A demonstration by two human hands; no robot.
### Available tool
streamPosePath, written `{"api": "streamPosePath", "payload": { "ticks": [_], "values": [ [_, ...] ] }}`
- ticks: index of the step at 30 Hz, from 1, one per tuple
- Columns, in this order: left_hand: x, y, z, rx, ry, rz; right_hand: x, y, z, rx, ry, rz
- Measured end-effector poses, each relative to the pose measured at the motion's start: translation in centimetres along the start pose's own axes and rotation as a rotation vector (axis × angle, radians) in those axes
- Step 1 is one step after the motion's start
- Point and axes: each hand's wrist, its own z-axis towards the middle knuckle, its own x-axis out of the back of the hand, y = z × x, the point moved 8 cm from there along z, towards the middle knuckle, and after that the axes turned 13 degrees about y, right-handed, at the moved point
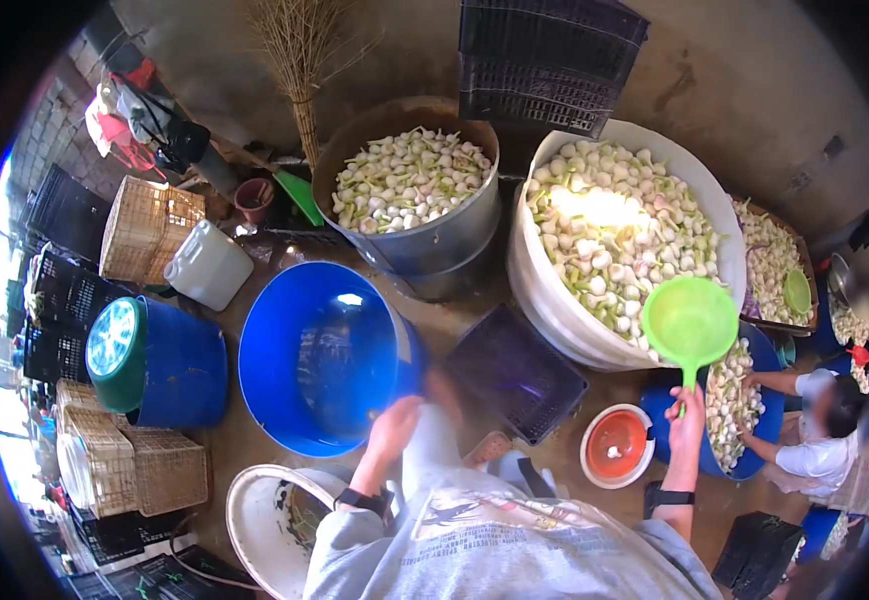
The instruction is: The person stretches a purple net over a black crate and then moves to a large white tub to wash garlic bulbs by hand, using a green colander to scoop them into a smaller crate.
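My right hand (688, 412) grips the handle of a light green plastic strainer (691, 318), its round bowl raised over the near edge of a large white tub (555, 318). White garlic bulbs (600, 235) with green stem ends fill that tub. At the near right rim of a deep blue barrel (255, 400), my left hand (395, 428) has its thumb on the inner side and its fingers curled outside. No bulbs show inside the barrel, only smooth blue walls and a bright reflection.
Behind stands a metal drum (425, 255) of garlic. Between the vessels lies a dark plastic crate (515, 372); a red-orange basin (617, 446) sits near my feet. At right, a person (825, 440) reaches into a blue tub of garlic. A white bucket (255, 545) stands at my left.
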Motion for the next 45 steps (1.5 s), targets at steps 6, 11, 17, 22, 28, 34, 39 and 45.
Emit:
{"api": "streamPosePath", "payload": {
  "ticks": [6, 11, 17, 22, 28, 34, 39, 45],
  "values": [
    [-1.8, 4.0, -1.2, -0.181, -0.022, -0.003, 7.0, 3.2, -2.4, -0.108, 0.133, 0.036],
    [-2.2, 8.9, -1.7, -0.214, -0.09, 0.003, 8.1, 0.2, -4.0, 0.027, 0.162, -0.013],
    [1.2, 8.2, -3.8, -0.127, -0.024, 0.01, 1.5, -0.2, -2.3, 0.055, 0.045, 0.081],
    [1.5, 2.0, -3.4, 0.077, -0.043, -0.221, -6.3, -3.5, -4.4, -0.007, -0.213, 0.246],
    [1.5, 17.7, 1.0, 0.025, -0.255, -0.955, -17.2, -5.7, -13.1, -0.009, -0.754, 0.24],
    [-0.9, 24.1, 11.9, 0.014, -0.131, -1.304, -26.6, -1.6, -15.6, -0.128, -1.043, -0.067],
    [-1.9, 21.6, 19.7, 0.149, -0.025, -1.356, -36.4, -5.5, -12.0, 0.11, -0.868, -0.197],
    [0.7, 19.9, 35.2, 0.172, -0.137, -1.342, -57.4, -5.6, -2.8, 0.268, -0.714, -0.101]
  ]
}}
